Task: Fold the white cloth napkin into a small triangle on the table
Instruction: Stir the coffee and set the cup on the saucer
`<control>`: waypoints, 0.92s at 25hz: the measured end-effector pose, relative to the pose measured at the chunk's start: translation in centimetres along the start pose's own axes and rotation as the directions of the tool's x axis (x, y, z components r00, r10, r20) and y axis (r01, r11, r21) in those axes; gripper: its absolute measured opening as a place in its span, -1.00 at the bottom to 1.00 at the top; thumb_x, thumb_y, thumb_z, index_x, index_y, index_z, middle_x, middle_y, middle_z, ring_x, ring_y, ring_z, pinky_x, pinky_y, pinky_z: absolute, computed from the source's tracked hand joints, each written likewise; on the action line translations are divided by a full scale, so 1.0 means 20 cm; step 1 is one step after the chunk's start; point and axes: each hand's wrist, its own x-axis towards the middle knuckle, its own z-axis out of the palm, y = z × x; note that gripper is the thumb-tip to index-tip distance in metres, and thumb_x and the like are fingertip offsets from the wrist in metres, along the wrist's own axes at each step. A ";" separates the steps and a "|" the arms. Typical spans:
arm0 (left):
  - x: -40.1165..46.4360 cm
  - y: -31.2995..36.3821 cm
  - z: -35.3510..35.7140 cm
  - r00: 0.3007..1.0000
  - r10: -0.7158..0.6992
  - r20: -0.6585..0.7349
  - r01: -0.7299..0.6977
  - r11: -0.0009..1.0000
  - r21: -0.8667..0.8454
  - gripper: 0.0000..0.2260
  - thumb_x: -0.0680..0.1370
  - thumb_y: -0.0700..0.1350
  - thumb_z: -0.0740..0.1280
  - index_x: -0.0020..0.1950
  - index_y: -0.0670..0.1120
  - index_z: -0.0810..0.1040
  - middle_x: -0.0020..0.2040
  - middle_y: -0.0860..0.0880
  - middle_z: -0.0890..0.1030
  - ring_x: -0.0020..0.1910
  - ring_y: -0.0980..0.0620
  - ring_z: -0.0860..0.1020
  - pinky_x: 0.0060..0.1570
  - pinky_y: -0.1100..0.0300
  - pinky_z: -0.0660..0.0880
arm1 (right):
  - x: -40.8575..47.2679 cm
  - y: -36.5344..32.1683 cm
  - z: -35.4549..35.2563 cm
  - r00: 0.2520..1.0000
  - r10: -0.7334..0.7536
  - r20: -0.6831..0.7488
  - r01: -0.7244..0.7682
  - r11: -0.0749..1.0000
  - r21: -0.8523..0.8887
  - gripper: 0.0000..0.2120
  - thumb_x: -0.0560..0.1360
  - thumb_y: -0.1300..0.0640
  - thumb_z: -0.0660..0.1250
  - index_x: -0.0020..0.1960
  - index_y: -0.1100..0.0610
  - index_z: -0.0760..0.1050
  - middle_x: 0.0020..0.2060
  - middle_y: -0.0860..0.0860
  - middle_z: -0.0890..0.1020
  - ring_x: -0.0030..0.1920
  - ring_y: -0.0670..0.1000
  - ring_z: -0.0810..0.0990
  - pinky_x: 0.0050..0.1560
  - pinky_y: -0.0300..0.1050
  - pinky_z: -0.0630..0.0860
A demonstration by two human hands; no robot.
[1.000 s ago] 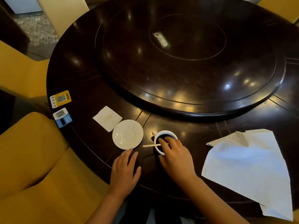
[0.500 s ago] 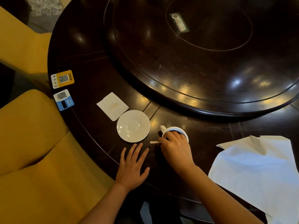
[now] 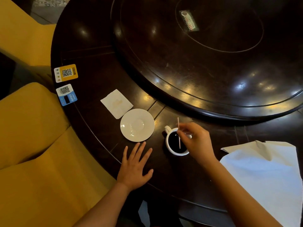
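Napkin (image 3: 262,176) lies loose at table edge, untouched, folding not begun. Right hand (image 3: 197,141) pinches stirrer (image 3: 179,133) over cup (image 3: 176,143); left hand (image 3: 134,167) flat, spread, empty.

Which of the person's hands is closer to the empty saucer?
Left. The left hand lies flat on the table just below the saucer, fingertips almost at its rim. The right hand is farther right, over the cup, holding a stick.
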 end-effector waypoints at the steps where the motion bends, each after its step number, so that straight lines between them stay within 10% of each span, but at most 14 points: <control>1: 0.00 0.00 0.00 1.000 -0.001 -0.004 0.001 1.000 -0.009 -0.35 0.42 0.25 0.20 0.47 0.05 0.22 0.50 -0.11 0.21 0.48 -0.09 0.09 0.35 -0.24 -0.02 | 0.02 0.01 -0.02 0.999 0.034 0.005 -0.034 0.999 0.033 -0.80 0.42 0.27 0.40 0.05 0.18 0.58 -0.07 0.07 0.65 -0.12 -0.05 0.60 -0.05 -0.15 0.57; 12: 0.00 -0.01 -0.01 1.000 -0.011 0.005 0.012 1.000 -0.025 -0.33 0.42 0.28 0.19 0.47 0.07 0.20 0.52 -0.09 0.16 0.49 -0.08 0.07 0.35 -0.23 -0.03 | 0.41 -0.33 0.09 0.915 -0.368 0.162 0.365 0.930 0.049 -0.83 0.42 0.26 0.41 0.01 0.17 0.60 -0.18 0.07 0.64 -0.21 -0.02 0.59 -0.16 -0.10 0.59; 18: 0.01 -0.02 0.02 1.000 -0.012 0.003 0.012 0.998 -0.055 -0.30 0.39 0.29 0.19 0.48 0.06 0.20 0.51 -0.09 0.15 0.49 -0.09 0.07 0.33 -0.22 -0.02 | 0.66 -0.55 0.54 0.618 -0.706 0.345 0.779 0.608 -0.154 -0.88 0.41 0.25 0.38 -0.05 0.19 0.60 -0.22 0.11 0.63 -0.27 0.13 0.60 -0.40 -0.07 0.50; 23: 0.00 -0.03 0.03 1.000 -0.005 -0.009 0.005 0.997 -0.077 -0.31 0.41 0.30 0.16 0.49 0.06 0.17 0.52 -0.09 0.12 0.49 -0.09 0.06 0.33 -0.21 -0.02 | 0.67 -0.59 0.89 0.416 -0.714 0.563 0.909 0.352 -0.225 -0.84 0.34 0.23 0.47 -0.09 0.22 0.59 -0.23 0.16 0.61 -0.28 0.14 0.59 -0.33 -0.08 0.48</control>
